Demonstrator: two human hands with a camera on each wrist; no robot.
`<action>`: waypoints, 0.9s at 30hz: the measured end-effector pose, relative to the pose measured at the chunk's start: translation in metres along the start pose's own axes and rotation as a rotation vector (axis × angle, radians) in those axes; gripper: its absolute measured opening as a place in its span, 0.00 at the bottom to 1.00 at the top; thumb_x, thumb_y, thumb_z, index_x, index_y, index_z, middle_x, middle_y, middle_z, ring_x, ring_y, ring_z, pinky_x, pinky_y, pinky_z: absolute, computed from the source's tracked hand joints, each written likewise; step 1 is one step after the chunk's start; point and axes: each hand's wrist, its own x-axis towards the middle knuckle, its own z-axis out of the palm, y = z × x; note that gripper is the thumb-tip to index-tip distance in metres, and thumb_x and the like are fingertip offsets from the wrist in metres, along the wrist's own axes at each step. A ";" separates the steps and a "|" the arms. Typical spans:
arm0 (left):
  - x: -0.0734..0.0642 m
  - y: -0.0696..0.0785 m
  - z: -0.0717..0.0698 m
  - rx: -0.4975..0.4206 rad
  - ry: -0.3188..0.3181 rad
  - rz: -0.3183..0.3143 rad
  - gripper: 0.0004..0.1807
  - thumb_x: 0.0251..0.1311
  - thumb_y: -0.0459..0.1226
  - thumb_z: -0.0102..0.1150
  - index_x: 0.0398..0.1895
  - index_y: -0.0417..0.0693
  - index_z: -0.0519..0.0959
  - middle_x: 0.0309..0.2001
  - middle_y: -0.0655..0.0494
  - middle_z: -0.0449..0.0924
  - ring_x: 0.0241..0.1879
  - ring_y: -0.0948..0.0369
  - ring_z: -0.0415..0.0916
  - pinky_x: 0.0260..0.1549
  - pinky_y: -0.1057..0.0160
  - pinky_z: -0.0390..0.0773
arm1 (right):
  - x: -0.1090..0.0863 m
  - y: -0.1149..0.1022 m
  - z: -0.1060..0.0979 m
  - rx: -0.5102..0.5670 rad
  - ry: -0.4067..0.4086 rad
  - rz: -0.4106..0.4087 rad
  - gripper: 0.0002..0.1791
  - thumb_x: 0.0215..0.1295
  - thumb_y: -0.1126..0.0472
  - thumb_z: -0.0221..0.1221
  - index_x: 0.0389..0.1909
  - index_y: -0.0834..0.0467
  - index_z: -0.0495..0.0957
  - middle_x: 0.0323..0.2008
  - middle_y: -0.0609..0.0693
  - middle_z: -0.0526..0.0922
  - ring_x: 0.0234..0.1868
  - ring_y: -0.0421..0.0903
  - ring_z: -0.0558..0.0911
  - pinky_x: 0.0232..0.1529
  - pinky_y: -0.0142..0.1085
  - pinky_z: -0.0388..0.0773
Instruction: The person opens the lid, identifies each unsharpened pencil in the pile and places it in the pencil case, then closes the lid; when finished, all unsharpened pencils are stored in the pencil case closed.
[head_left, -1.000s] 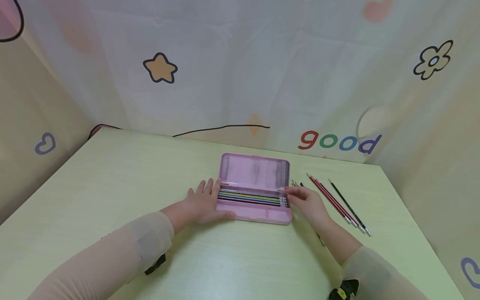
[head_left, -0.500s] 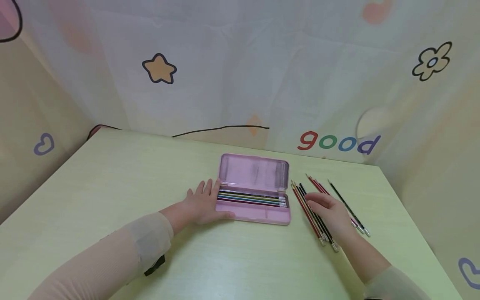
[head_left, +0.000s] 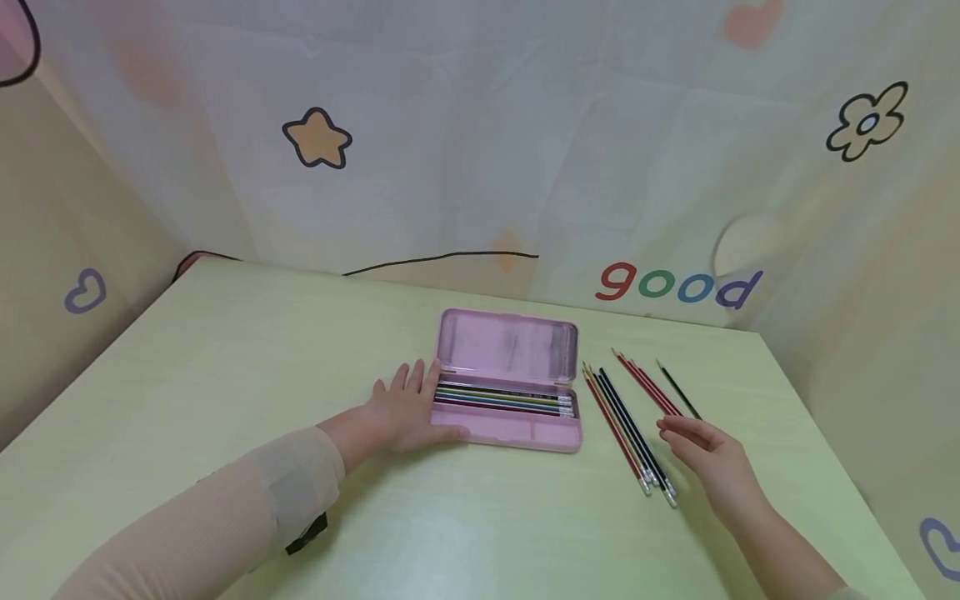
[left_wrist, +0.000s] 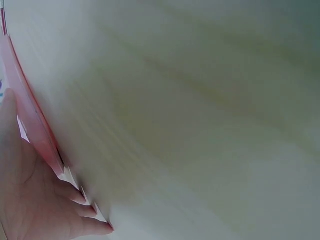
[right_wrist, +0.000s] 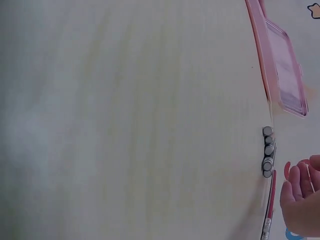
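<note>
A pink pencil case point(head_left: 558, 435) lies on the table with its lid point(head_left: 487, 340) raised toward the wall. Inside its tray, several pencils point(head_left: 498, 398) lie side by side, eraser ends to the right. My left hand point(head_left: 405, 417) rests with spread fingers against the case's left end, thumb along the front rim. Over at the right, my right hand point(head_left: 708, 467) hovers at the lower ends of the red pencils point(head_left: 647, 382), fingers loosely bent and nothing seen between them. It covers part of those pencils and of a dark green pencil point(head_left: 678, 388).
Between the case and my right hand lies a slanted group of red, yellowish and black pencils point(head_left: 626, 433). The table point(head_left: 480, 525) meets a patterned cloth wall point(head_left: 420, 183) at the back, with cloth sides left and right.
My right hand has left the case's right end and moved right and nearer, passing over the slanted pencils to the red ones. The left hand stays put.
</note>
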 end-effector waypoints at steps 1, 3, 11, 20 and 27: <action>0.000 0.000 -0.001 -0.003 0.000 0.000 0.62 0.48 0.75 0.37 0.73 0.42 0.33 0.72 0.39 0.38 0.70 0.40 0.36 0.60 0.35 0.46 | -0.001 0.001 -0.001 0.002 0.000 0.006 0.23 0.66 0.59 0.56 0.57 0.69 0.70 0.42 0.32 0.80 0.44 0.27 0.77 0.45 0.21 0.71; -0.001 0.001 -0.002 -0.009 0.002 0.001 0.62 0.48 0.75 0.38 0.73 0.42 0.34 0.72 0.38 0.39 0.70 0.40 0.36 0.60 0.35 0.46 | -0.002 0.002 -0.003 0.001 -0.001 0.021 0.20 0.66 0.60 0.57 0.55 0.67 0.72 0.41 0.32 0.80 0.44 0.26 0.76 0.44 0.21 0.72; 0.001 0.000 0.000 0.000 0.015 0.000 0.62 0.48 0.75 0.38 0.73 0.43 0.35 0.72 0.39 0.40 0.70 0.40 0.38 0.60 0.35 0.47 | -0.009 0.006 -0.006 -0.115 0.020 0.139 0.23 0.64 0.56 0.59 0.55 0.67 0.73 0.41 0.34 0.81 0.40 0.25 0.76 0.43 0.21 0.71; 0.004 0.003 0.000 0.000 0.000 -0.008 0.63 0.48 0.76 0.36 0.73 0.43 0.32 0.73 0.40 0.37 0.70 0.42 0.35 0.61 0.36 0.45 | -0.026 0.016 -0.008 -0.250 0.030 0.117 0.27 0.64 0.54 0.58 0.57 0.69 0.70 0.51 0.54 0.79 0.41 0.23 0.74 0.42 0.18 0.69; 0.003 0.000 0.001 -0.003 0.024 0.004 0.63 0.47 0.75 0.38 0.73 0.41 0.34 0.72 0.38 0.39 0.70 0.39 0.37 0.60 0.34 0.47 | -0.034 0.023 -0.002 -0.295 0.036 0.078 0.26 0.63 0.57 0.60 0.57 0.69 0.70 0.53 0.61 0.76 0.41 0.24 0.75 0.41 0.20 0.71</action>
